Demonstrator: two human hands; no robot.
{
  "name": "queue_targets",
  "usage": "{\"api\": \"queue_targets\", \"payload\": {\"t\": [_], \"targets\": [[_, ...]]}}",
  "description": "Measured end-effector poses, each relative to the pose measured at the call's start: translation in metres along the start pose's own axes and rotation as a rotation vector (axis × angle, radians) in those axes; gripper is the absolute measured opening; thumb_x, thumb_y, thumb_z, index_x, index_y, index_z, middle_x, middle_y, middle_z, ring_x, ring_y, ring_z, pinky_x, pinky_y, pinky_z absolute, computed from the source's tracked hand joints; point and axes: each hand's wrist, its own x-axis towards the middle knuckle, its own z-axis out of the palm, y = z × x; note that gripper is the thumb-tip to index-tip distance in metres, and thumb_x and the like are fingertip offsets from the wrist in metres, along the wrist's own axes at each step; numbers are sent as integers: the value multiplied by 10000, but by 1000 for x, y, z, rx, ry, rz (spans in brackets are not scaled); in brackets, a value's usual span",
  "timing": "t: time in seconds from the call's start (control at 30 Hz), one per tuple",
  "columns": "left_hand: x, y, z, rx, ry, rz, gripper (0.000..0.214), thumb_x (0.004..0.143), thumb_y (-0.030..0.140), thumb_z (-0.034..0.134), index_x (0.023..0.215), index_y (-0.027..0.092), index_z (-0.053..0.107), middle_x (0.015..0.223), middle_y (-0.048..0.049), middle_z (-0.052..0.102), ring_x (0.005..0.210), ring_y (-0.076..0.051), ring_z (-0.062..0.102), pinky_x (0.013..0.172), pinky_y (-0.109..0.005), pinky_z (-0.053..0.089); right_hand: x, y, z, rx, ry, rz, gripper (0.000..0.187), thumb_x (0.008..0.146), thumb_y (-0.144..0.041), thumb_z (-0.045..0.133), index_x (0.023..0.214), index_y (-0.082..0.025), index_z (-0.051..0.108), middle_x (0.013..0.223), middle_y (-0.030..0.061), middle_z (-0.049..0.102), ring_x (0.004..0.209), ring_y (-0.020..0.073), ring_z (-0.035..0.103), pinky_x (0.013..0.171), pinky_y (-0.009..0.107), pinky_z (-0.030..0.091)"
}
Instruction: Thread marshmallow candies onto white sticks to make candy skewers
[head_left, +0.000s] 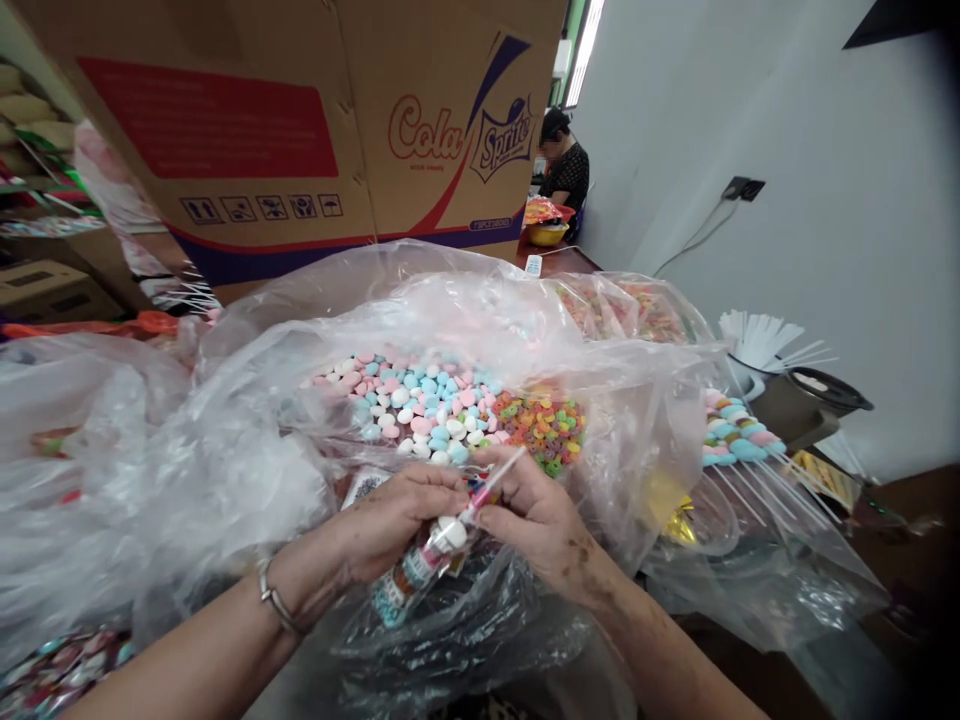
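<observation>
My left hand (394, 515), with a bangle at the wrist, pinches the neck of a clear-wrapped candy skewer (415, 572). The skewer tilts, its candies in blue, brown, pink and white at the lower left. My right hand (534, 512) is closed on the stick end, where a white stick (510, 468) with pink at its base points up and right. Just beyond my hands lie pink, white and blue candies (427, 400) and colourful ring gummies (544, 425) in clear plastic bags. Part of the wrapper is hidden by my fingers.
A large cardboard box (262, 120) stands behind the bags. At right are several finished candy skewers (739, 430), a dark pot (806, 400) and white paper sticks (761, 340). Shiny wrapped pieces (64, 680) lie at lower left. A person (566, 170) sits far back.
</observation>
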Motion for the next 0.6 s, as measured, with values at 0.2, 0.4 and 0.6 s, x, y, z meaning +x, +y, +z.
{"api": "queue_targets", "payload": {"t": [0.2,0.4,0.6], "targets": [[1,-6,-8,-46,-257,-160,205,733,298,662,772,99,691,642,-119,731,453,-199,676,362,-224,477,-5,-16,-5,-536,34,-270,137,903,-182,525,842,-197,648,787,6,661,749,138,621,712,259,482],[-4,-2,-9,109,-277,-126,302,752,412,725,795,114,702,622,-38,671,436,-88,553,416,-176,408,-15,-10,10,-616,233,-314,183,905,-149,470,775,-209,583,656,-21,642,628,128,599,607,231,468],[-13,-7,-6,428,-135,-19,377,848,528,627,722,174,609,662,13,603,514,-101,498,484,-215,369,-34,-3,8,-967,495,-603,166,917,-124,508,1035,-173,614,875,57,693,808,172,634,744,285,503]]}}
